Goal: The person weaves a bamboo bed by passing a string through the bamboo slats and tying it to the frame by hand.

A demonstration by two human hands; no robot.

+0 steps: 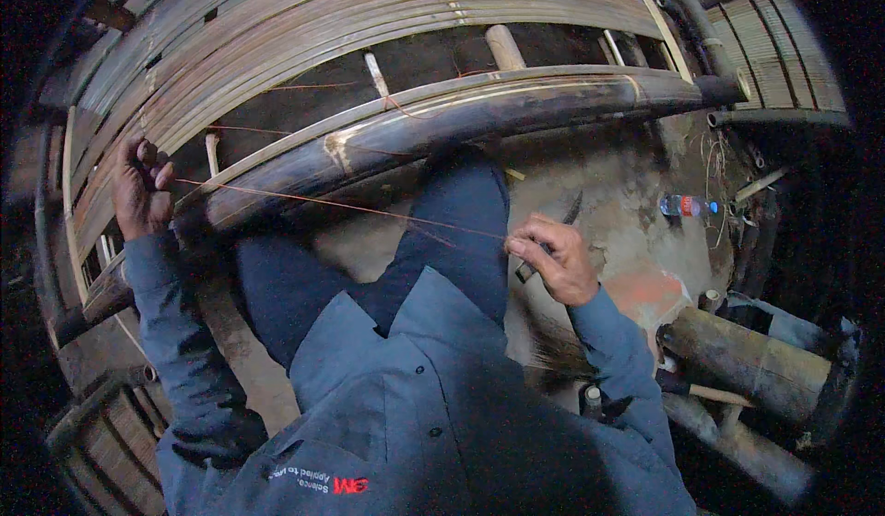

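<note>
left hand (140,189): fisted on string (341,205) end, beside pole (442,124)
right hand (553,258): closed, pinching string, also gripping knife (550,239)
string: taut between hands, over knees
bottle (687,205): on floor, right

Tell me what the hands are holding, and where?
A thin orange string runs taut between them: left hand pinches one end, right hand the other, gripping a dark knife by its handle.

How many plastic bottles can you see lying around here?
1: a clear plastic bottle lies on the ground to the right, beyond the right hand. Others may be hidden in the dark edges.
</note>
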